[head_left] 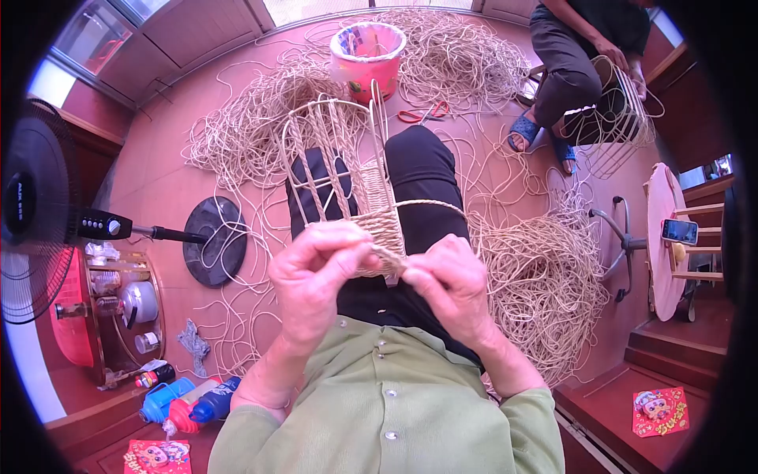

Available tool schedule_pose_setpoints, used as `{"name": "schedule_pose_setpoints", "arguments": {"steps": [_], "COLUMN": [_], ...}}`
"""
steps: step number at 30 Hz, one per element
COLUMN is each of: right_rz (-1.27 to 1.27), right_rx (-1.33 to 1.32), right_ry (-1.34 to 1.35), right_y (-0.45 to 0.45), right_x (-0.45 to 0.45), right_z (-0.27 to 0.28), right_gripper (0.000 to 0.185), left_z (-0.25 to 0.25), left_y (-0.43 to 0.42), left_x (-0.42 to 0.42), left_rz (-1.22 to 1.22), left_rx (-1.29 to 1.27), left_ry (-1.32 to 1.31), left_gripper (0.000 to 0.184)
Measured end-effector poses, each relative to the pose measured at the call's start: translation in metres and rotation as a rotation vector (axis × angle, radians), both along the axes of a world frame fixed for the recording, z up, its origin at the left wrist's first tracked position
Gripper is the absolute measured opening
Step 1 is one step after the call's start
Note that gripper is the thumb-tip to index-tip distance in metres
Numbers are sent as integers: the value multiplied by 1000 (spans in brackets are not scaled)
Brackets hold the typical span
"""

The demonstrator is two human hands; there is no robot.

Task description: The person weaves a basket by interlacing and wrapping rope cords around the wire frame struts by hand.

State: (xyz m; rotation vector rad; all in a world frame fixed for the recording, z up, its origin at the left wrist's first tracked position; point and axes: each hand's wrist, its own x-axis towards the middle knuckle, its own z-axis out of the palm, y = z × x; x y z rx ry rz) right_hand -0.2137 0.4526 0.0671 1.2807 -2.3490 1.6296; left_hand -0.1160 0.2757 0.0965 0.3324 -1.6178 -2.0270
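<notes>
Across my lap lies a wire basket frame [312, 130], partly wrapped and woven with tan cord. Its tightly woven strip [384, 225] runs between my thighs toward my belly. At the near end of this strip, my left hand [314, 272] pinches a twisted piece of cord [385, 257] between thumb and fingers. My right hand [450, 276] is closed on the other end of that same piece, close to the left. A single strand [430, 204] curves from the weave over my right thigh toward the cord pile. My fingertips partly hide the grip points.
Loose cord piles lie right [541, 292], back left [260, 118] and back right [458, 59]. A pink bucket [371, 75] and red-handled scissors [426, 116] are ahead. A fan [35, 209] stands left. Another person's hands [620, 63] hold a wire frame [616, 138].
</notes>
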Motion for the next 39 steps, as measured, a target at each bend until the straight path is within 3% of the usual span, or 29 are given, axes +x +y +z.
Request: {"name": "schedule_pose_setpoints", "arguments": {"steps": [1,3,4,7,8,11,12,15,16,19,20,22,23,25,28,31,36,39], "right_rz": [-20,-105,-108,-87,-75,4,20,39,58,-220,-114,205,357,224,-47,-88,-80,-148], "right_rx": [11,86,160,328,377,368,365,265,347,143,86,-40,-90,-105,60,241,360,314], "right_ry": [-32,240,324,501,546,479,439,244,161,610,572,297,147,48,439,627,711,749], "right_y": [-2,-7,-10,-22,-26,-36,-36,-38,-35,-43,-44,-56,-60,-59,-52,-53,-70,-77], "right_x": [-4,-21,-28,-40,-43,-51,-53,-58,-58,-45,-39,-25,-23,-30,-42,-43,-42,-36], "right_z": [2,17,28,40,42,35,33,11,11,25,25,30,23,18,32,38,24,32], "right_gripper": [10,11,13,16,17,16,14,13,15,23,32,26,24,12,12,15,14,15], "left_z": [-6,-7,-9,3,4,-9,-6,-11,-14,3,25,35,32,29,-6,-45,-47,-53], "left_y": [-8,-18,-21,-20,-18,-22,-21,-25,-27,-23,-22,-12,-10,-22,-57,-68,-63,-72], "left_x": [-4,-13,-18,-27,-31,-50,-49,-46,-44,-12,3,35,35,25,6,-10,-31,-25], "left_rz": [15,75,74,112,123,252,226,182,213,276,236,212,246,246,229,45,-96,-128], "left_rx": [-36,-178,-189,-523,-610,-1139,-1190,-1094,-1068,-1036,-1039,-704,-557,-355,-176,-101,181,311], "left_ry": [40,-74,-57,-276,-323,-112,-188,-286,-180,30,48,136,274,79,-114,-168,-216,-157], "left_gripper": [13,22,36,48,59,68,74,70,64,58,53,41,50,60,61,63,81,81]}}
